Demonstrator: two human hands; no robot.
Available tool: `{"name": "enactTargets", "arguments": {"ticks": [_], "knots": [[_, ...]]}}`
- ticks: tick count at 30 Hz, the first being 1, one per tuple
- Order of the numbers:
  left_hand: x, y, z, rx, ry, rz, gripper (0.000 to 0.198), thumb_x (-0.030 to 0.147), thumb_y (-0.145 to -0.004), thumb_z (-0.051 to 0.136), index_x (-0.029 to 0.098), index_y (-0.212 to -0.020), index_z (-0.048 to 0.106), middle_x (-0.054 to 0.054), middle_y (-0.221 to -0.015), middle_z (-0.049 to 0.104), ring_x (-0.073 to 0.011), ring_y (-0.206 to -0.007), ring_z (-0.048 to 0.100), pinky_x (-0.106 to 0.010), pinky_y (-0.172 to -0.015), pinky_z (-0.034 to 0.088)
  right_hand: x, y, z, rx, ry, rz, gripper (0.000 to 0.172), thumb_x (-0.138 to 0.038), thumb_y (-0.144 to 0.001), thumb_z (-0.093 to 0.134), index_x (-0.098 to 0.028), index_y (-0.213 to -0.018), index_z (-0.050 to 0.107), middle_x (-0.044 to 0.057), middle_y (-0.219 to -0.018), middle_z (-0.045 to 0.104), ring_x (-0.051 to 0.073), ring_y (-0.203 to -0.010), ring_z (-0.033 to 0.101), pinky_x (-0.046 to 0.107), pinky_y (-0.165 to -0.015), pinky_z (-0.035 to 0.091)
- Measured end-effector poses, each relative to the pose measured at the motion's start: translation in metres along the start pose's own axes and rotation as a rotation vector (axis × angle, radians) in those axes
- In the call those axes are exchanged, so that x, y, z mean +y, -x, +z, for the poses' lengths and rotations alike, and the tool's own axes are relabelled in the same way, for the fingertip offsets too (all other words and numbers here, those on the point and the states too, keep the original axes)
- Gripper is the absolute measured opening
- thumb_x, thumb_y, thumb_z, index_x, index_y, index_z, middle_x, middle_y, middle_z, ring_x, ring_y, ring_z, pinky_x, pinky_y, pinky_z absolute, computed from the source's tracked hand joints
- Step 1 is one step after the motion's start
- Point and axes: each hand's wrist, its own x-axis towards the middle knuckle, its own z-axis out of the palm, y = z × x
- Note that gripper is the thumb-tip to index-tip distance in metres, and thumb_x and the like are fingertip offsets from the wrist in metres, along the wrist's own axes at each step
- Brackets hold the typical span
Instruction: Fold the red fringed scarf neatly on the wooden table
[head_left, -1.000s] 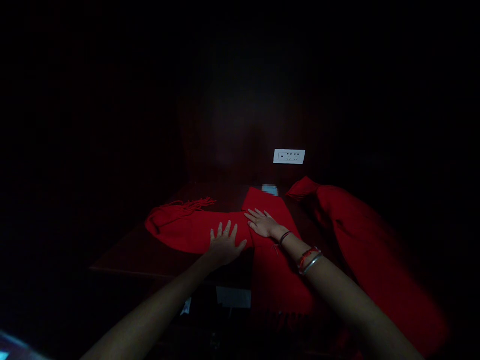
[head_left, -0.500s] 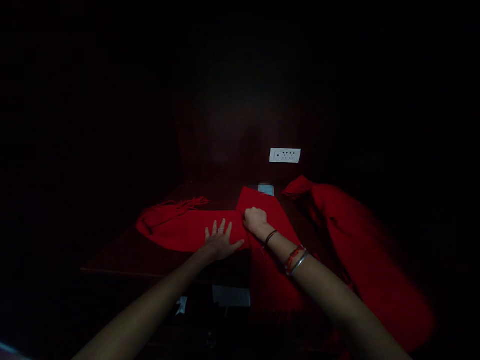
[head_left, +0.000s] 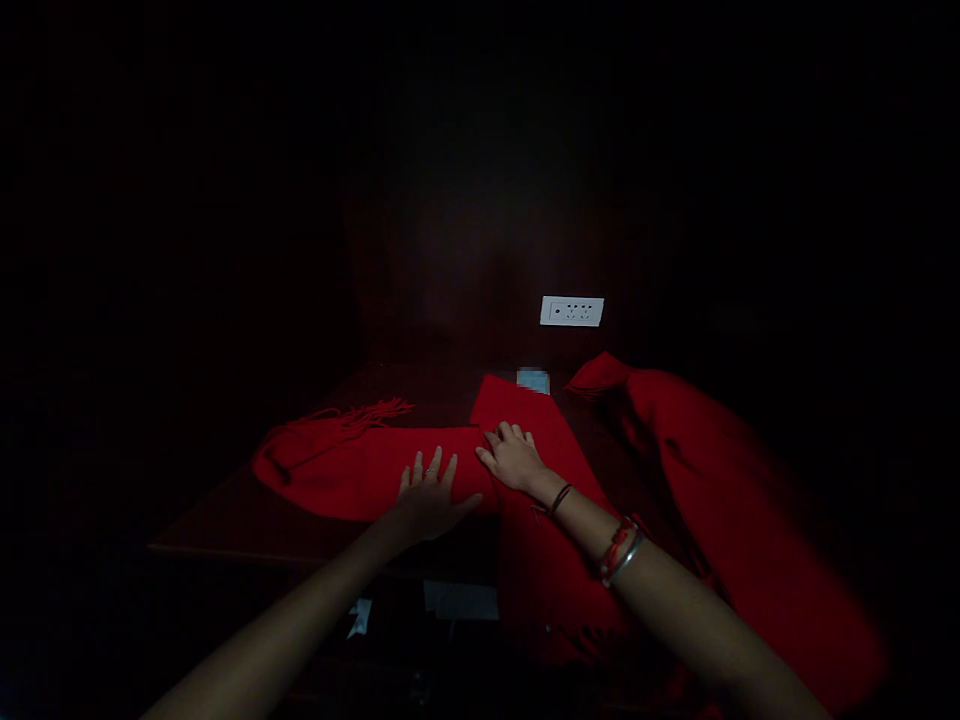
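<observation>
A red fringed scarf (head_left: 360, 475) lies folded on a dark wooden table, its left part ending in loose tassels. Another length (head_left: 551, 570) of red cloth crosses toward me and hangs over the front edge, fringe downward. Flat on the left part rests my left hand (head_left: 435, 503), fingers spread, a ring on one of them. My right hand (head_left: 516, 460) presses on the cloth where the two parts meet. Its thumb stands apart and its fingers are slightly bent and separated; the fingertips are partly hidden.
More red cloth (head_left: 739, 520) is heaped at the right, beside my right forearm. A white socket panel (head_left: 571, 311) sits on the back wall. Behind the scarf lies a small pale blurred item (head_left: 533, 381). Below the table edge is a pale strip (head_left: 461, 600). The surroundings are very dark.
My right hand has loosened from a fist to parted fingers, staying near the fold. My left hand has slid slightly left and nearer, and the scarf's left part has shifted the same way.
</observation>
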Motion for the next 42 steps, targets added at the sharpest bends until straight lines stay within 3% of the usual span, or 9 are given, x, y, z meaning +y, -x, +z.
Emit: {"name": "enactTargets", "arguments": {"ticks": [5,8,11,14,17,32,36,39,42], "knots": [[-0.008,0.005,-0.009,-0.060,-0.010,0.030,0.077,0.067,-0.067,0.019,0.019,-0.127,0.020,-0.010,-0.133,0.011,-0.0344,-0.118,0.008,-0.048,-0.089,0.016,0.012,0.002,-0.003,-0.242,-0.101,-0.117,0.073,-0.059,-0.074,0.008,-0.011,-0.127,0.017,0.011,-0.132,0.016,0.024,-0.120,0.011,0.039,-0.095,0.009],[-0.008,-0.010,-0.022,-0.077,0.004,0.000,0.064,0.057,-0.074,0.020,0.022,-0.126,0.022,-0.009,-0.133,0.013,-0.0324,-0.118,0.009,-0.050,-0.089,0.016,0.023,0.006,-0.012,-0.203,-0.124,-0.159,0.073,-0.059,-0.074,0.005,-0.011,-0.128,0.013,0.009,-0.134,0.011,0.020,-0.121,0.004,0.037,-0.096,0.003],[-0.002,-0.034,-0.030,0.047,0.043,0.033,0.055,0.045,-0.079,0.019,0.020,-0.127,0.019,-0.007,-0.134,0.007,-0.0285,-0.120,0.004,-0.046,-0.090,0.017,0.032,0.011,-0.013,-0.148,-0.083,-0.065,0.072,-0.060,-0.073,0.005,-0.015,-0.129,0.012,0.006,-0.135,0.006,0.021,-0.121,-0.001,0.043,-0.095,0.000],[0.011,-0.057,-0.023,0.138,0.063,0.228,0.050,0.038,-0.081,0.018,0.019,-0.128,0.016,-0.002,-0.135,0.003,-0.0210,-0.121,-0.001,-0.039,-0.093,0.017,0.037,0.015,-0.008,-0.208,-0.040,0.016,0.070,-0.060,-0.073,0.005,-0.017,-0.129,0.010,0.005,-0.135,0.003,0.022,-0.121,-0.002,0.045,-0.094,0.000],[0.021,-0.070,-0.008,0.089,0.055,0.349,0.050,0.037,-0.081,0.016,0.019,-0.128,0.014,0.000,-0.134,0.007,-0.0162,-0.121,0.004,-0.036,-0.094,0.016,0.043,0.018,-0.006,-0.206,-0.030,-0.011,0.069,-0.058,-0.074,0.003,-0.016,-0.129,0.008,0.005,-0.135,0.003,0.022,-0.121,-0.002,0.044,-0.095,0.001],[0.020,-0.067,-0.002,0.080,0.046,0.354,0.052,0.046,-0.081,0.012,0.023,-0.128,0.013,0.001,-0.134,0.007,-0.0152,-0.121,0.008,-0.035,-0.095,0.015,0.076,0.037,-0.009,-0.238,-0.004,0.063,0.074,-0.064,-0.070,0.004,-0.019,-0.129,0.005,0.005,-0.135,0.003,0.023,-0.121,-0.003,0.045,-0.095,0.004],[-0.013,-0.059,-0.027,0.274,-0.054,0.269,0.051,0.044,-0.080,0.021,0.024,-0.127,0.018,0.002,-0.135,0.004,-0.0176,-0.121,0.004,-0.035,-0.095,0.014,0.071,0.028,-0.027,-0.236,-0.009,0.049,0.074,-0.064,-0.070,0.006,-0.020,-0.129,0.007,0.005,-0.135,0.003,0.024,-0.121,-0.003,0.048,-0.093,0.002],[-0.069,-0.049,-0.054,0.387,-0.174,-0.031,0.054,0.039,-0.078,0.032,0.018,-0.126,0.020,-0.005,-0.134,0.009,-0.0247,-0.120,0.006,-0.038,-0.094,0.017,0.054,0.016,-0.037,-0.128,-0.051,0.004,0.073,-0.063,-0.071,0.004,-0.018,-0.129,0.005,0.005,-0.135,0.001,0.022,-0.121,-0.005,0.046,-0.094,0.002],[-0.131,-0.035,-0.070,0.272,-0.231,-0.390,0.063,0.044,-0.071,0.043,0.013,-0.123,0.027,-0.013,-0.130,0.021,-0.0364,-0.115,0.016,-0.046,-0.086,0.025,0.032,0.006,-0.030,-0.148,-0.076,-0.087,0.074,-0.063,-0.071,0.008,-0.018,-0.129,0.005,0.005,-0.135,0.002,0.022,-0.121,-0.005,0.044,-0.095,0.003]]}}
